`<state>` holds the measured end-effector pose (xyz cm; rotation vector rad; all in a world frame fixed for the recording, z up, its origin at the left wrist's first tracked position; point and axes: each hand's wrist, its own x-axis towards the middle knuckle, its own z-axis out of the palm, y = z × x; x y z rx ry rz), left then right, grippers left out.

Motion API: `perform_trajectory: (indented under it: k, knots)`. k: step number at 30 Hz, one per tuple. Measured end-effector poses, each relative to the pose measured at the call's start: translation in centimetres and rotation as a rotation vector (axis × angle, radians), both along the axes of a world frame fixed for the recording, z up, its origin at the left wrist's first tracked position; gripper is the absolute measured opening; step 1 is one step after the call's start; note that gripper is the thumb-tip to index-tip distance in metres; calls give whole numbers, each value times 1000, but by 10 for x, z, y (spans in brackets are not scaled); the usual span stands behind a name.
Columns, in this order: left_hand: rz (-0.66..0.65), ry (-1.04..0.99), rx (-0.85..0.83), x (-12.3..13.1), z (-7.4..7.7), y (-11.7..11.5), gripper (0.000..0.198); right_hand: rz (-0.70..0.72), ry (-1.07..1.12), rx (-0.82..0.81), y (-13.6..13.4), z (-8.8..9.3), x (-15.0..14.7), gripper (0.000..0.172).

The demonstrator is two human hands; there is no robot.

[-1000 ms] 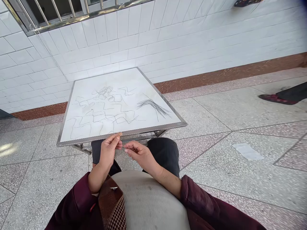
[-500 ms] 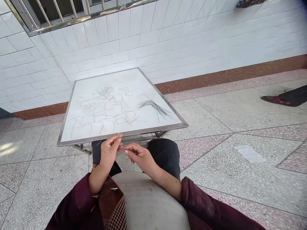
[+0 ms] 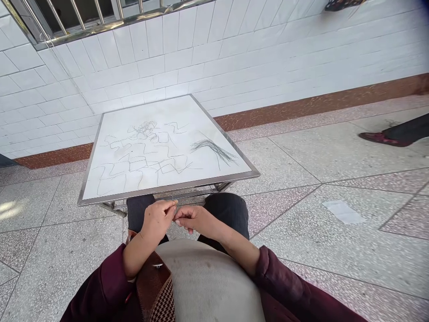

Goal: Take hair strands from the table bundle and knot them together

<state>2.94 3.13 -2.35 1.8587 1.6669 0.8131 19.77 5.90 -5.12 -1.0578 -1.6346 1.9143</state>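
My left hand [image 3: 157,219] and my right hand [image 3: 194,219] meet over my lap, just below the near edge of a small white table [image 3: 110,197] with a metal rim. Both hands are pinched together on a thin wire, too fine to see clearly between the fingertips. On the tabletop lie several thin wires bent into zigzags [image 3: 140,158]. A loose bundle of straight wires [image 3: 214,150] lies on the table's right side. My knees in dark trousers [image 3: 228,210] sit under the table.
A white tiled wall [image 3: 234,53] with a brown skirting stands behind the table, a barred window [image 3: 83,13] above. Another person's shoe and trouser leg [image 3: 385,137] show at the far right on the speckled floor. A pale patch [image 3: 343,211] lies on the floor.
Both hands have dropped a little from the table edge toward my lap and drawn closer together, still pinched on the wire.
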Motion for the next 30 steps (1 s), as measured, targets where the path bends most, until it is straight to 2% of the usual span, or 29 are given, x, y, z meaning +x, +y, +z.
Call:
perform_trajectory:
  k: [3, 5, 9, 13, 15, 19, 22, 25, 30]
  knots:
    - [-73, 49, -8, 7, -2, -4, 25, 100, -20, -88, 7, -1, 8, 14]
    - [-60, -14, -15, 9, -7, -3, 24, 124, -15, -136, 9, -1, 13, 17]
    - [85, -285, -107, 8, -14, 3, 24, 56, 133, -153, 11, 3, 25, 34]
    - [247, -503, -201, 5, -13, 11, 25, 73, 327, -52, 10, 7, 31, 52]
    - [276, -549, -197, 5, -10, 13, 24, 73, 342, 3, 8, 4, 29, 52]
    - [244, -618, -196, 6, -3, 12, 29, -91, 321, -39, 7, -5, 16, 31]
    - [171, -622, -193, 6, -1, 10, 35, -182, 370, -144, 8, -10, 10, 32]
    - [91, -580, -185, 5, -1, 8, 39, -204, 379, -216, 9, -11, 9, 36]
    - [39, -469, -196, 3, -7, 7, 41, -207, 334, -200, 9, -10, 8, 39]
